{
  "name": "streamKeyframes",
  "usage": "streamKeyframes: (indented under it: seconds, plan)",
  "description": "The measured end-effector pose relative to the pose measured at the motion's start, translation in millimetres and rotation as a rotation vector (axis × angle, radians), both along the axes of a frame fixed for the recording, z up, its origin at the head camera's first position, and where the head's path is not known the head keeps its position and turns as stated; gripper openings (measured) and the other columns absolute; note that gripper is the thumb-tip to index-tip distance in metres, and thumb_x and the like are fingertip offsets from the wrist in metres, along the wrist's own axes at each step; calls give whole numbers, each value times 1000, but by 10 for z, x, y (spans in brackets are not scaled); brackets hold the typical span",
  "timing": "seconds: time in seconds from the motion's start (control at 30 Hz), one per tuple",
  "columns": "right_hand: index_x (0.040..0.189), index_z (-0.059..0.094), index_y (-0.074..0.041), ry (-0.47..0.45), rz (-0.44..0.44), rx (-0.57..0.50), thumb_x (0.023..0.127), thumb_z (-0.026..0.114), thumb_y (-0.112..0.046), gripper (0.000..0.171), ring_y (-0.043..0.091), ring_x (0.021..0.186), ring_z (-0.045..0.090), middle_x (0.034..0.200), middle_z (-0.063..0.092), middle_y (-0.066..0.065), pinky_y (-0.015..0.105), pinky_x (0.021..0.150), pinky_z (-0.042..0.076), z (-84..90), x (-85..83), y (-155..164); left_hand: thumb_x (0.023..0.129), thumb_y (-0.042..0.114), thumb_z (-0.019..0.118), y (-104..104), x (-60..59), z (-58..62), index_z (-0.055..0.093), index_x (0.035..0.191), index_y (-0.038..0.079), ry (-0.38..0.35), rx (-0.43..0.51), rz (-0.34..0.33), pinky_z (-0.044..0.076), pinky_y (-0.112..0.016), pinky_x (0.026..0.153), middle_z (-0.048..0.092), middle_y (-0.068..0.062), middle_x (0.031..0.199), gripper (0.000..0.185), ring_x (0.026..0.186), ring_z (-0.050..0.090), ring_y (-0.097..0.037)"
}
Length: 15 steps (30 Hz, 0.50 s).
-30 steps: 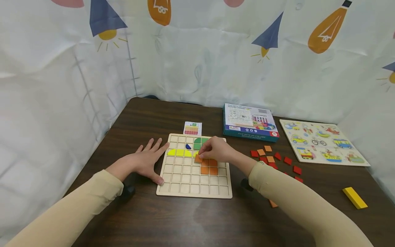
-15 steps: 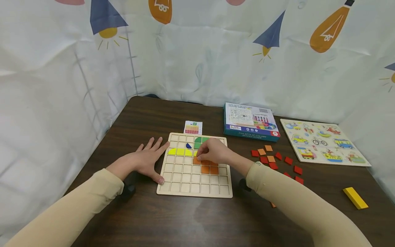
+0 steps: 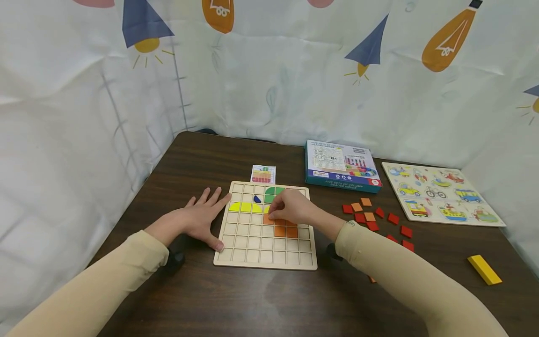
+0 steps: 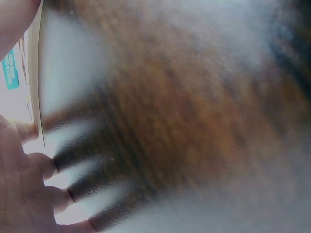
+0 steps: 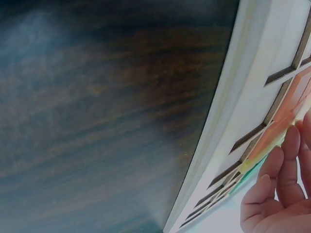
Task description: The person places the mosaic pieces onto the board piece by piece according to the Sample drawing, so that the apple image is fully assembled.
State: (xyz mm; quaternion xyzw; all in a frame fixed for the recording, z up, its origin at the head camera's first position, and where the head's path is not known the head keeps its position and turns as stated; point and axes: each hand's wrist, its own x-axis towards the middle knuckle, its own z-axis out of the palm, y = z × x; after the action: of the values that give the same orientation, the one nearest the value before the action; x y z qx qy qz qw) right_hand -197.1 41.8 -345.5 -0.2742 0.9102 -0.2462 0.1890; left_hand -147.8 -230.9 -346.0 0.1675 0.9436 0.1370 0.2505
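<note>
A wooden grid board lies on the dark table. It holds a row of yellow tiles, green tiles, a small blue piece and orange tiles. My right hand is curled over the board's middle and pinches an orange tile that lies flat in a cell. My left hand rests flat on the table with spread fingers against the board's left edge. The right wrist view shows the right fingers on the board; the left wrist view shows the left fingers beside the board's edge.
A pattern card lies behind the board. A blue box and a vehicle puzzle sit at the back right. Several loose red and orange tiles lie right of the board. A yellow block lies at the front right.
The orange tile, tilted in my right fingers a second ago, has gone down flat into its cell. The left hand has not moved.
</note>
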Motion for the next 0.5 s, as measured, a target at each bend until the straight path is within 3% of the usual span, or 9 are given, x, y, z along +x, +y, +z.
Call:
streamKeyframes:
  seconds: [0.23, 0.5]
  plan:
    - [95, 81, -14, 9, -45, -5, 93, 77, -19, 6, 14, 84, 59, 90, 76, -3, 26, 77, 52, 3, -39, 161, 64, 64, 88, 1, -2, -26, 8, 165, 6, 1, -1, -1, 5, -80, 115, -2, -30, 169, 140, 154, -5, -58]
    - [103, 79, -9, 11, -149, -14, 96, 73, -15, 12, 18, 82, 60, 99, 76, 5, 28, 72, 53, 133, -107, 655, 65, 65, 87, -18, -11, -26, 7, 165, 7, -1, -2, -7, 5, -80, 115, -3, -30, 169, 141, 154, -6, -58]
